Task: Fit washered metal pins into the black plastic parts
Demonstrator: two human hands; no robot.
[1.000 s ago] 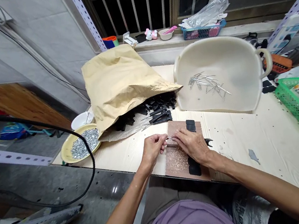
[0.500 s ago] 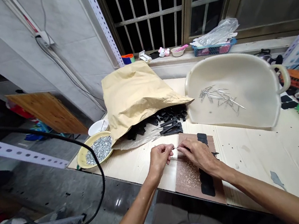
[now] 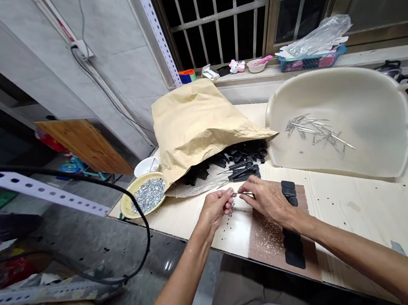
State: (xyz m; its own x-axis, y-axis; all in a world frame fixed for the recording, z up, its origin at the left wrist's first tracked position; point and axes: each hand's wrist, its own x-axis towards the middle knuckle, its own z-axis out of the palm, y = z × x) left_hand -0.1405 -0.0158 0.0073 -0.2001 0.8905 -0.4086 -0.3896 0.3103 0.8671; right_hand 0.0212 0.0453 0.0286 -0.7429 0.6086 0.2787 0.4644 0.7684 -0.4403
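Note:
Over the table's front, my left hand (image 3: pixel 218 207) is closed in a pinch, its fingertips meeting one end of a thin metal pin (image 3: pixel 240 193). Small shiny metal pieces (image 3: pixel 231 210) show just under its fingers; I cannot tell whether all are held or some lie on the table. My right hand (image 3: pixel 266 202) pinches the other end of the pin between thumb and fingers. Beneath the right hand lies a brown board (image 3: pixel 261 242) with pale specks, bearing black rounded pieces (image 3: pixel 294 249). Behind the hands lie several black strips with thin metal ends (image 3: pixel 245 172).
A paper sack (image 3: pixel 198 122) spills black parts (image 3: pixel 224 158) onto the table. At left stand a yellow dish (image 3: pixel 124 207) of small metal pieces and a white bowl (image 3: pixel 146 166). A large cream tub (image 3: pixel 370 112) at right holds several metal pins (image 3: pixel 314 128). A black cable (image 3: pixel 149 230) loops at left.
The view has shifted left, so things appear farther right. My hands stay close together at the pin; the right fingers have straightened slightly, and shiny pieces now show beneath my left hand.

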